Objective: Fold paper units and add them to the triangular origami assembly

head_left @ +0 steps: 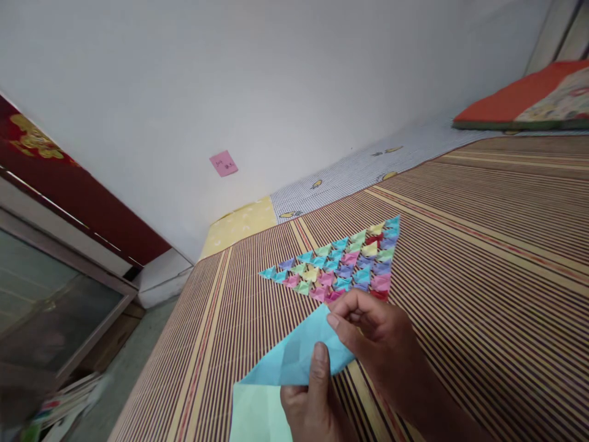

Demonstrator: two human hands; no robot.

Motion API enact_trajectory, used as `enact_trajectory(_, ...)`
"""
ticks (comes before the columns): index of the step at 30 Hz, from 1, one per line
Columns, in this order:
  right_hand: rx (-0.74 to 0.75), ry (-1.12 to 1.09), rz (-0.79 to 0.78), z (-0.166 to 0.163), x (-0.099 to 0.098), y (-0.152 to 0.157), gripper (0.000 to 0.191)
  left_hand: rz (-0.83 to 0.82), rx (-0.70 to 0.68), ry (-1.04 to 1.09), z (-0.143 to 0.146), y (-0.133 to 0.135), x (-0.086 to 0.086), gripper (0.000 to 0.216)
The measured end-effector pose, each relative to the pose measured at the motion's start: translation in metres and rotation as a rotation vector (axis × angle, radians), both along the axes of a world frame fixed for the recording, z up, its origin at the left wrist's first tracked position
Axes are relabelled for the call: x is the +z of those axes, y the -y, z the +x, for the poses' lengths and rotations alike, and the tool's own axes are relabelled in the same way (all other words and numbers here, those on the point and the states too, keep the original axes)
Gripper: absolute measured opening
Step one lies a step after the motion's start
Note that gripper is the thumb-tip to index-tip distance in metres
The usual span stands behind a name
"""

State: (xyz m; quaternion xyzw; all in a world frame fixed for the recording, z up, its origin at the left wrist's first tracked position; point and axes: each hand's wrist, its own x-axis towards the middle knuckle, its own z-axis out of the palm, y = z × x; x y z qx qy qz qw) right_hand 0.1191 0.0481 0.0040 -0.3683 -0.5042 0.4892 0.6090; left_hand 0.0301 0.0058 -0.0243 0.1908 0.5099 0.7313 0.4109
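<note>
A blue sheet of paper (299, 353), partly folded over and creased, is held up between my two hands. My left hand (310, 399) grips its lower edge, thumb on top and fingers underneath. At the upper right corner, my right hand (372, 331) pinches the paper between thumb and fingers. A pale green sheet of paper (257, 411) shows below the blue one, beside my left hand; whether they are joined I cannot tell. Just beyond my hands, small folded paper pieces in many colours (340, 264) lie in rows forming a triangle. My right hand hides part of its near edge.
A striped mat (483, 245) covers the bed, bordered by checked cloth (331, 178) and yellow cloth (243, 224) along the wall. Folded orange bedding (510, 98) lies at the far right. A pink note (224, 163) sticks to the wall. Papers (69, 405) lie low at the left.
</note>
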Motion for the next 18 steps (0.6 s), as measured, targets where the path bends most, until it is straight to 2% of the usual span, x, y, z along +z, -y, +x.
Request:
enact_trajectory(7, -0.025, 0.040, 0.021, -0.0014, -0.0020, 0.0015, 0.019, 0.022, 0.006, 0.002, -0.0001, 0.0000, 0.0007, 0.043)
enact_trajectory(10, -0.024, 0.014, 0.006, -0.0019, -0.0017, 0.0006, 0.011, 0.038, 0.000, 0.049, 0.0004, -0.0009, 0.0025, 0.046)
enact_trajectory(13, 0.103, -0.061, -0.063, -0.0005, -0.0003, -0.0018, 0.024, 0.040, -0.017, 0.090, 0.0007, -0.0013, 0.0045, 0.044)
enact_trajectory(16, 0.299, -0.057, -0.099, 0.0018, 0.0004, -0.0032, 0.017, 0.034, -0.035, 0.112, 0.0010, -0.0006, 0.0063, 0.041)
enact_trajectory(18, 0.306, -0.011, -0.068, 0.0025, 0.0003, -0.0028, 0.024, 0.023, -0.031, 0.113, 0.0014, 0.0000, 0.0075, 0.039)
